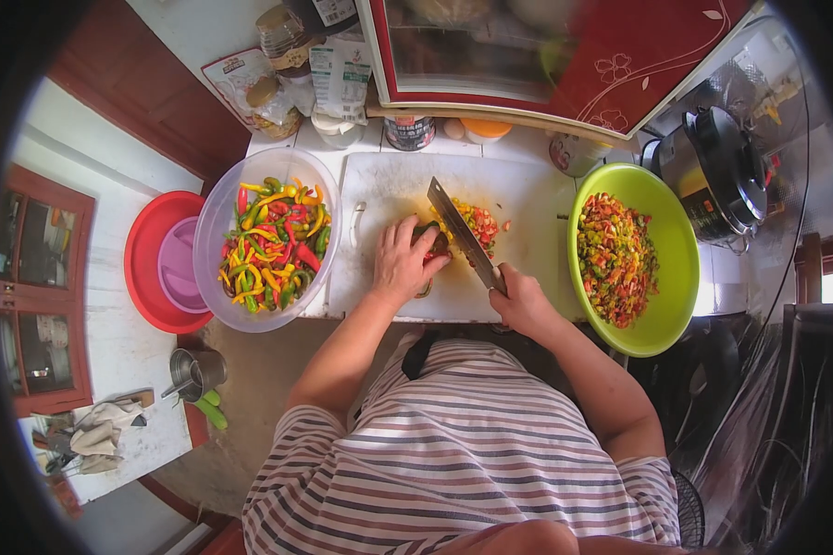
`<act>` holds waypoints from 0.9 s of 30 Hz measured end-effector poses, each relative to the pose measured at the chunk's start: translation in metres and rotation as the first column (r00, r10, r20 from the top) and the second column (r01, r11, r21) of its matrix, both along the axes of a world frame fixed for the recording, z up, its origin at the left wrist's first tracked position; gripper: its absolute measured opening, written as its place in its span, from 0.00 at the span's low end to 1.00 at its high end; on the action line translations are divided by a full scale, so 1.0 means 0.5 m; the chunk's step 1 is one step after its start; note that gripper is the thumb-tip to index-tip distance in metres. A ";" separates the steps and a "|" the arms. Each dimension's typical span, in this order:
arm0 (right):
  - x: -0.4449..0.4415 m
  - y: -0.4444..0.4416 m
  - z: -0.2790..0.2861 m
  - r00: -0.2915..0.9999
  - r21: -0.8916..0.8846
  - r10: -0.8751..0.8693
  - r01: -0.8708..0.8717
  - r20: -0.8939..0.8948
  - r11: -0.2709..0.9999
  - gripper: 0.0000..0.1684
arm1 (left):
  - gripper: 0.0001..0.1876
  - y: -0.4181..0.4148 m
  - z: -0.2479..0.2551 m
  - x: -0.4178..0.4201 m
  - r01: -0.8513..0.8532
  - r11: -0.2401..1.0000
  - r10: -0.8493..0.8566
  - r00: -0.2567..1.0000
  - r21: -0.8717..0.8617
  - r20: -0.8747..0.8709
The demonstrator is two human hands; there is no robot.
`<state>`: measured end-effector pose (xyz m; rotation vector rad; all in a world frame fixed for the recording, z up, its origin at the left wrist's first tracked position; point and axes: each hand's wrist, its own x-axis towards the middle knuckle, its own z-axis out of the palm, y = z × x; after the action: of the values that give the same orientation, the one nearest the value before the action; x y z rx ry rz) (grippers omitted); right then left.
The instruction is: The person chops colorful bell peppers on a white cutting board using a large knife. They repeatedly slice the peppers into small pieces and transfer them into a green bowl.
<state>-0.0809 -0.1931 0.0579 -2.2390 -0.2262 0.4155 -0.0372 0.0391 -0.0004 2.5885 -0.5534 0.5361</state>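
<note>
My left hand (pixel 406 260) presses a bunch of chili peppers (pixel 430 243) down on the white cutting board (pixel 534 187), its fingers curled over them. In my right hand (pixel 520 298) is the handle of a kitchen cleaver (pixel 464 232), its blade slanting up and left, just right of the bunch. Chopped peppers (pixel 482 225) in red and yellow lie by the blade, partly behind it. Left of the board, a clear plastic basin (pixel 212 277) holds whole or long-cut red, yellow and green peppers (pixel 271 243). At the right, a lime-green basin (pixel 684 277) contains many chopped peppers (pixel 614 257).
A red basin (pixel 139 263) with a purple one (pixel 177 260) inside stands at far left. Jars, a bag, a dark can (pixel 409 135) and an orange-lidded tub (pixel 486 130) line the back below a red-framed cabinet (pixel 632 62). A black cooker (pixel 718 173) sits at right.
</note>
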 end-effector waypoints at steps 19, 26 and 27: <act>0.011 0.009 0.062 0.997 -0.154 0.064 -0.057 0.042 0.986 0.11 | 0.16 -0.022 -0.008 0.008 -0.085 0.996 0.086 0.996 -0.011 0.024; 0.026 0.014 0.066 0.995 -0.204 0.104 -0.101 0.004 0.974 0.11 | 0.15 -0.023 0.002 0.006 -0.078 0.997 0.078 0.996 -0.002 -0.048; 0.028 0.014 0.065 0.994 -0.205 0.109 -0.108 -0.007 0.973 0.11 | 0.15 -0.023 0.002 0.005 -0.078 0.997 0.078 0.995 0.001 -0.055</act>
<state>-0.0671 -0.1859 0.0906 -2.4370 -0.3217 0.5122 -0.0346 0.0277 0.0005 2.6243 -0.4359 0.4890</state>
